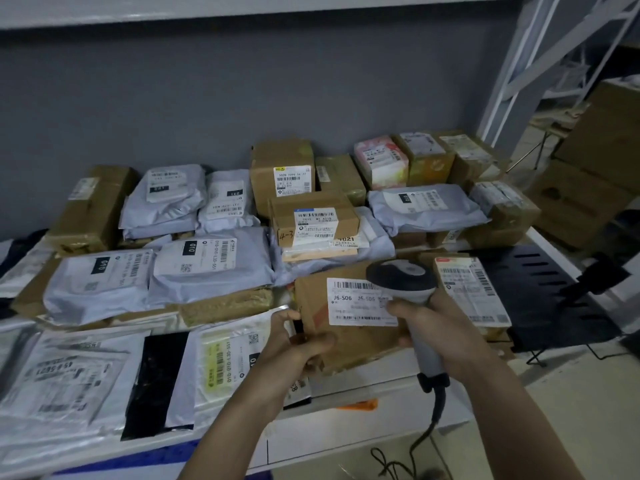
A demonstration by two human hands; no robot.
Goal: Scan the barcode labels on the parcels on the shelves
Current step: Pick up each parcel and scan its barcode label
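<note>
**Scanner held over box label**

Left hand [298, 341] grips the lower left corner of a brown box [346, 341], thumb on top, fingers curled round the edge. Box sits at the front of the shelf [346, 441], tilted up toward the camera. White label [360, 301] on its top face reads "J6-S06", barcodes along top and bottom edges.

Right hand [440, 320] wraps the handle of a grey scanner [405, 282], fingers closed round it, index fingertip over the label's right edge. Scanner head sits just above the label's top right corner, covering part of it. Black cable [434, 420] hangs from the handle base down past the shelf edge.

Around the box: grey mailer bags [207, 265] to the left, flat white mailers [69, 372] at front left, cardboard boxes [282, 174] stacked at the back against a grey wall [242, 98]. Another labelled parcel [472, 292] just right of the scanner, touching the held box.
</note>
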